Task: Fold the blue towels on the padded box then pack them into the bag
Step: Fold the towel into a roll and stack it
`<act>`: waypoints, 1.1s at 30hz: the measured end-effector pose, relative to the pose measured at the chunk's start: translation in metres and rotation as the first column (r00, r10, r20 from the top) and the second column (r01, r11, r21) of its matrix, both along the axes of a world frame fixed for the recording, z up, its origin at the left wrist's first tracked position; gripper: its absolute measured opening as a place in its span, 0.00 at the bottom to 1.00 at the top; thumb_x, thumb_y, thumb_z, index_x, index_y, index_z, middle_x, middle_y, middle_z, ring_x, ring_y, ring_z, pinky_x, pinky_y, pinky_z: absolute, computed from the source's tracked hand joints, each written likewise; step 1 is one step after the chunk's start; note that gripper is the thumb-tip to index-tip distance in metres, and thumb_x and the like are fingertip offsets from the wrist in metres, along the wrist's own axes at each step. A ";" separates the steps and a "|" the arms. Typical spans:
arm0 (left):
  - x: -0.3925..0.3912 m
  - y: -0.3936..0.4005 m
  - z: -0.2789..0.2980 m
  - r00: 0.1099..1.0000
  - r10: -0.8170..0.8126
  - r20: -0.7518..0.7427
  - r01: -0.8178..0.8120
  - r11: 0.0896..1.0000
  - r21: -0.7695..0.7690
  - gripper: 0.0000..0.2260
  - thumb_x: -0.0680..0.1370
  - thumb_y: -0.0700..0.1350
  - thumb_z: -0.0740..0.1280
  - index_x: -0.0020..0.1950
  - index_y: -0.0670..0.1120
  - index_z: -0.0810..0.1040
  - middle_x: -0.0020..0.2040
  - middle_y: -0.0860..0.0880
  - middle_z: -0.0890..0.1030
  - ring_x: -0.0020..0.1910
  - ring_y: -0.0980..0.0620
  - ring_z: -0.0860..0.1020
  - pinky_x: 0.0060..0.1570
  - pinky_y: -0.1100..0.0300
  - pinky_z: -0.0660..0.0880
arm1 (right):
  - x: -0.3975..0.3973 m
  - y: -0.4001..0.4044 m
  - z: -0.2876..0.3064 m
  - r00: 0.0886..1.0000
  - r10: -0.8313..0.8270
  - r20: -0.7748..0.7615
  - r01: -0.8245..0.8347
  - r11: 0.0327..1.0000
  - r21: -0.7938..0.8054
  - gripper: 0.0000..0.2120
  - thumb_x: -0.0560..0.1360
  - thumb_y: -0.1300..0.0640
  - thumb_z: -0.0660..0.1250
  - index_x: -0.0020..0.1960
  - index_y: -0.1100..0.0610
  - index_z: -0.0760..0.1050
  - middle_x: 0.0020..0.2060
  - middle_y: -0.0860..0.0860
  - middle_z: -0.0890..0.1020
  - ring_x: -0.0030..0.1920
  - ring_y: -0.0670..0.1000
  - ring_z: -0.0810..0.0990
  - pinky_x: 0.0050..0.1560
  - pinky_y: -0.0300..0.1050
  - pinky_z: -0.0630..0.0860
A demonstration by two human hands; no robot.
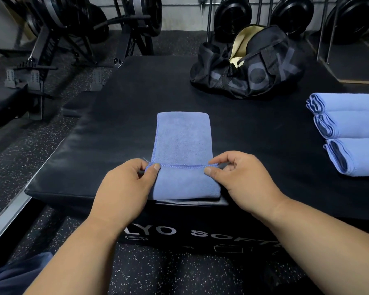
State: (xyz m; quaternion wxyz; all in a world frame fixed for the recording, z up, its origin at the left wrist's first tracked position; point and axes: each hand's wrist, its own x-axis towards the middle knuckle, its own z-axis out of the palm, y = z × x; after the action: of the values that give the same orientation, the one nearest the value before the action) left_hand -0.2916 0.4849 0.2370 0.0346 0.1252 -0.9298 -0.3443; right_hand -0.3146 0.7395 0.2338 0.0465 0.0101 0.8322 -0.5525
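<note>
A blue towel lies as a narrow strip near the front edge of the black padded box. Its near end is folded over onto itself, with the stitched hem running across. My left hand pinches the left corner of that hem, and my right hand pinches the right corner. Three folded blue towels sit in a row at the right side of the box. The black bag stands at the back of the box, its mouth open and showing a tan lining.
Black exercise machines stand on the speckled rubber floor to the left and behind. More black equipment and metal posts line the back wall. The box's front face carries white lettering.
</note>
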 end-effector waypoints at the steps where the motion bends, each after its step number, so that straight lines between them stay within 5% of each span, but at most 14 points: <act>1: 0.000 0.001 0.001 1.000 0.013 0.003 -0.013 1.000 -0.019 0.17 0.80 0.63 0.66 0.41 0.52 0.78 0.33 0.59 0.80 0.34 0.54 0.78 0.37 0.54 0.75 | 0.000 0.000 0.000 1.000 0.008 0.004 -0.008 1.000 0.010 0.07 0.75 0.49 0.79 0.48 0.48 0.82 0.24 0.44 0.72 0.25 0.44 0.67 0.31 0.38 0.67; 9: -0.001 -0.004 0.007 0.992 0.115 -0.052 -0.116 0.993 -0.026 0.09 0.75 0.60 0.74 0.43 0.57 0.80 0.38 0.64 0.82 0.39 0.61 0.80 0.40 0.57 0.75 | 0.001 -0.002 -0.005 0.999 0.048 -0.017 -0.045 0.991 0.129 0.10 0.74 0.46 0.78 0.51 0.44 0.79 0.29 0.53 0.80 0.28 0.47 0.75 0.39 0.50 0.79; 14: 0.012 0.014 0.011 0.901 -0.257 -0.349 0.164 0.947 -0.275 0.08 0.79 0.54 0.74 0.57 0.56 0.86 0.57 0.58 0.83 0.58 0.54 0.79 0.61 0.56 0.74 | 0.002 -0.005 -0.005 0.998 0.047 -0.032 -0.041 0.986 0.159 0.09 0.75 0.47 0.77 0.50 0.44 0.78 0.28 0.47 0.79 0.28 0.44 0.75 0.40 0.48 0.78; 18: 0.026 0.039 -0.011 0.851 -0.516 -0.094 0.434 0.794 -0.426 0.24 0.84 0.62 0.56 0.77 0.57 0.74 0.79 0.53 0.72 0.79 0.47 0.67 0.80 0.48 0.59 | 0.004 -0.007 -0.003 0.998 0.040 -0.058 -0.030 0.985 0.173 0.09 0.75 0.46 0.77 0.50 0.43 0.78 0.28 0.46 0.78 0.29 0.44 0.76 0.38 0.47 0.77; 21: 0.027 0.035 -0.020 0.851 -0.523 0.055 0.482 0.733 -0.480 0.30 0.84 0.66 0.43 0.84 0.60 0.58 0.85 0.55 0.57 0.85 0.47 0.52 0.81 0.47 0.42 | 0.009 -0.007 -0.004 0.990 0.005 -0.144 0.024 0.978 0.205 0.09 0.75 0.45 0.76 0.51 0.43 0.78 0.29 0.43 0.75 0.31 0.44 0.74 0.37 0.44 0.74; 23: 0.027 0.032 -0.020 0.846 -0.528 0.073 0.493 0.722 -0.486 0.31 0.83 0.68 0.41 0.85 0.60 0.55 0.86 0.56 0.53 0.86 0.47 0.47 0.80 0.46 0.39 | 0.015 -0.008 -0.005 0.947 0.052 -0.318 0.047 0.954 0.295 0.08 0.76 0.45 0.74 0.54 0.42 0.80 0.38 0.39 0.76 0.40 0.43 0.76 0.43 0.40 0.72; 26: 0.027 0.031 -0.021 0.834 -0.543 0.100 0.521 0.714 -0.467 0.34 0.81 0.71 0.41 0.86 0.61 0.48 0.86 0.59 0.44 0.85 0.51 0.39 0.79 0.50 0.33 | 0.022 -0.008 -0.015 0.826 0.330 -0.457 -0.075 0.868 0.491 0.14 0.78 0.43 0.69 0.62 0.43 0.82 0.58 0.41 0.78 0.57 0.46 0.76 0.61 0.44 0.70; 29: 0.025 0.025 -0.022 0.826 -0.554 0.104 0.534 0.708 -0.462 0.36 0.80 0.73 0.46 0.86 0.61 0.44 0.84 0.62 0.40 0.84 0.54 0.36 0.80 0.50 0.35 | 0.022 -0.002 -0.027 0.764 0.541 -0.351 -0.202 0.718 0.666 0.23 0.81 0.39 0.62 0.72 0.44 0.78 0.70 0.43 0.77 0.69 0.50 0.74 0.70 0.50 0.67; 33: 0.020 0.013 -0.023 0.818 -0.567 0.094 0.547 0.718 -0.431 0.38 0.78 0.74 0.51 0.86 0.61 0.46 0.84 0.63 0.42 0.84 0.55 0.37 0.81 0.50 0.38 | 0.018 0.007 -0.027 0.787 0.555 -0.270 -0.238 0.677 0.696 0.28 0.80 0.34 0.60 0.75 0.46 0.76 0.74 0.42 0.76 0.74 0.50 0.73 0.73 0.55 0.71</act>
State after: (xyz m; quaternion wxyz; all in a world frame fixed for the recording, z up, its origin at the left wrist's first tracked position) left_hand -0.2713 0.4980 0.2141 -0.0223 -0.1791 -0.9759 -0.1227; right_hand -0.2965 0.7469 0.2070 -0.0357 -0.2929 0.9337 -0.2030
